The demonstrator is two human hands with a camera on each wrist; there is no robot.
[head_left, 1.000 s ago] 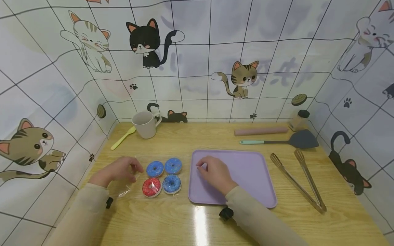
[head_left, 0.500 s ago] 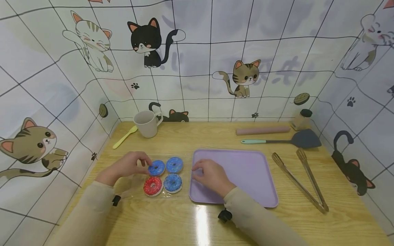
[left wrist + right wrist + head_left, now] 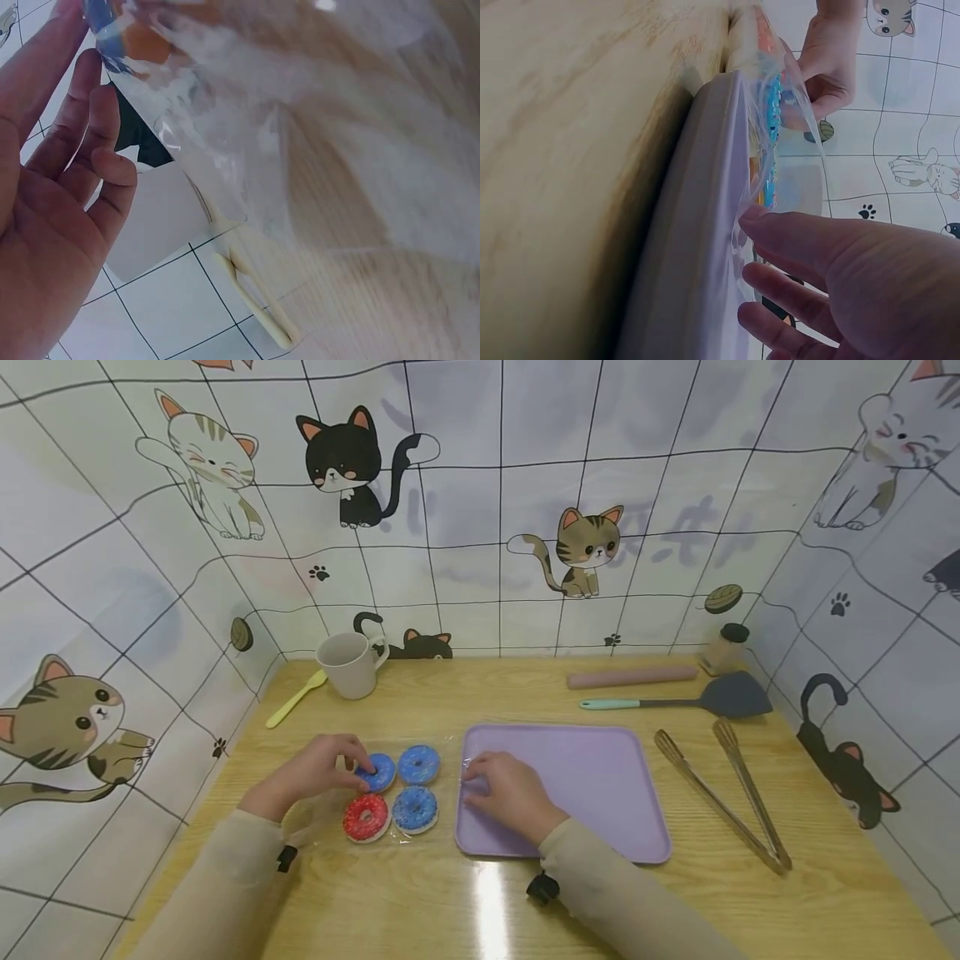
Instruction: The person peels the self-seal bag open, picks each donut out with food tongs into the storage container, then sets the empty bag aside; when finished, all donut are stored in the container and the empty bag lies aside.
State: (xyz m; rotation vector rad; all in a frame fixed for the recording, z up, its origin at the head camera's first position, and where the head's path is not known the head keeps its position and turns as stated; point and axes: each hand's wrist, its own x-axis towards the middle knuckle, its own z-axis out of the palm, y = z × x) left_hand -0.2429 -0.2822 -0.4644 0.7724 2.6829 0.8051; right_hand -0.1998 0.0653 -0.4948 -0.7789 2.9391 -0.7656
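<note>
"While I follow the head view from my console, the wooden table (image 3: 420, 902) fills its lower part, with the lilac tray (image 3: 592, 777) lying on it. What has changed?"

"Next in size I have the clear plastic (image 3: 240, 150); in the right wrist view it stretches to the thumb of the right hand (image 3: 510, 797). Over the last second that hand has edged toward the tray's left rim. I can't tell whether it pinches the film or only touches it."

"And the left hand (image 3: 318, 768)?"

"A second ago its fingers stood clear of the far-left blue doughnut (image 3: 383, 772); now thumb and forefinger are at it. Whether they pinch it or just rest there, I can't tell."

"Where is it lying?"

"Just left of the tray, two by two with the far-right blue doughnut (image 3: 418, 765), the near-right blue doughnut (image 3: 415, 810) and the red doughnut (image 3: 366, 818)."

"So what do you make of it?"

"I'd judge we've passed from approach to contact, with that one doughnut the piece being worked."
</note>
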